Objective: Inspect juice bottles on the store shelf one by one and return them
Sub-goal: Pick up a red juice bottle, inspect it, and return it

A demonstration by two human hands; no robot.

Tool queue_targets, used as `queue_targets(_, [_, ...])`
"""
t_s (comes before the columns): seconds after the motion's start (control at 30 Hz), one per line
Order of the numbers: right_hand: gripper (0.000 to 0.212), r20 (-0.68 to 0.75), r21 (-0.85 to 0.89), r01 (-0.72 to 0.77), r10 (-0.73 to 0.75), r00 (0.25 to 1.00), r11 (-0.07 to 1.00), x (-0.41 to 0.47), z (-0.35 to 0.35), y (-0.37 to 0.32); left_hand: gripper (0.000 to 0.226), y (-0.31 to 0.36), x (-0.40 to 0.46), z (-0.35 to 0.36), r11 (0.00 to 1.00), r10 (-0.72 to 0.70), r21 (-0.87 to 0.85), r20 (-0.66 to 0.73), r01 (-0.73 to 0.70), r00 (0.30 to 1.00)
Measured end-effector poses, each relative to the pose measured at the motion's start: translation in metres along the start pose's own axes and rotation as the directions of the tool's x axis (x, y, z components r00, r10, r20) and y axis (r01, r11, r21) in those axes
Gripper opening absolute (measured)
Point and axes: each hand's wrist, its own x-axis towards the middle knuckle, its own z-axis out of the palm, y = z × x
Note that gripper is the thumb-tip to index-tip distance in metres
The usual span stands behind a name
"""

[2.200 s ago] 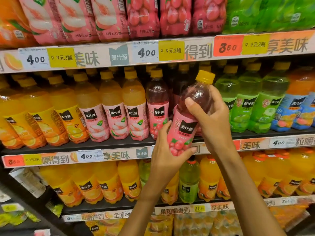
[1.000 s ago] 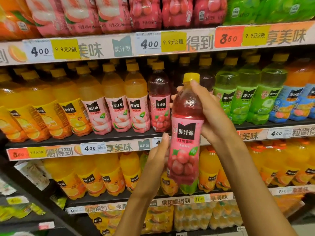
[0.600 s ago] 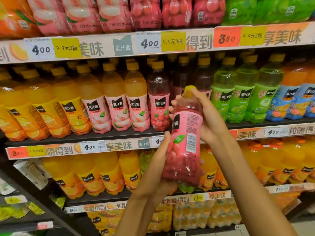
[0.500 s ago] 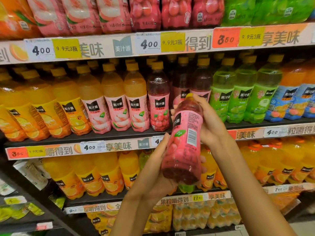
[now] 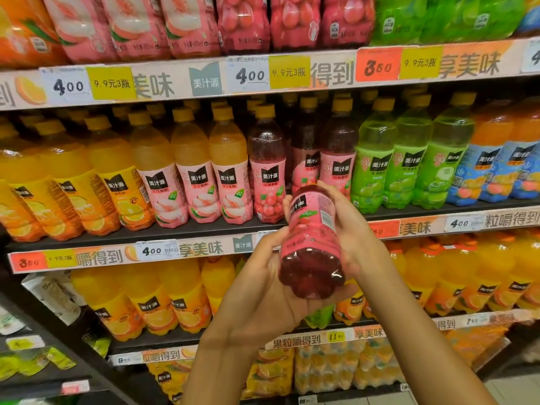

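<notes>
A red grape juice bottle (image 5: 311, 241) with a pink label is tipped away from me, so its lumpy base faces the camera and its cap is hidden. My left hand (image 5: 263, 290) cups the base from below and from the left. My right hand (image 5: 350, 229) wraps the upper body from the right. The bottle hangs in front of the middle shelf (image 5: 187, 229), just before the gap in the row of matching red bottles (image 5: 267, 165).
The middle shelf holds orange bottles (image 5: 67, 182), peach bottles (image 5: 195, 171), green bottles (image 5: 409, 162) and blue-labelled bottles (image 5: 491, 168). Packs fill the top shelf (image 5: 181, 80). Orange bottles (image 5: 157, 299) stand on the lower shelf. A dark side rack (image 5: 38, 355) juts out at lower left.
The bottle went from upright with its front label showing to turned and tipped forward, base now towards me. Both hands sank a little with it; the yellow cap dropped out of sight.
</notes>
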Motion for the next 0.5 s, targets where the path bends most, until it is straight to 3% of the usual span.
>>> queue_targets(0.1, [0.048, 0.077, -0.026, 0.018, -0.016, 0.997, 0.999, -0.002, 0.001, -0.006, 0.061, -0.009, -0.007, -0.016, 0.999, -0.028, 0.023, 0.061, 0.027, 0.998])
queue_targets(0.27, [0.058, 0.094, -0.276, 0.176, -0.156, 0.983, 0.945, -0.009, 0.011, -0.012, 0.041, -0.009, -0.002, -0.03, 0.941, 0.058, 0.335, -0.059, -0.034, 0.997])
queue_targets(0.4, [0.04, 0.166, -0.475, 0.386, -0.35, 0.922, 0.791, -0.018, 0.018, -0.007, 0.039, -0.014, 0.002, -0.036, 0.871, 0.163, 0.481, -0.08, -0.105, 0.983])
queue_targets(0.5, [0.027, 0.266, -0.48, 0.518, -0.446, 0.855, 0.708, -0.022, 0.021, -0.007, 0.042, -0.018, 0.006, -0.035, 0.817, 0.229, 0.55, -0.03, -0.175, 0.973])
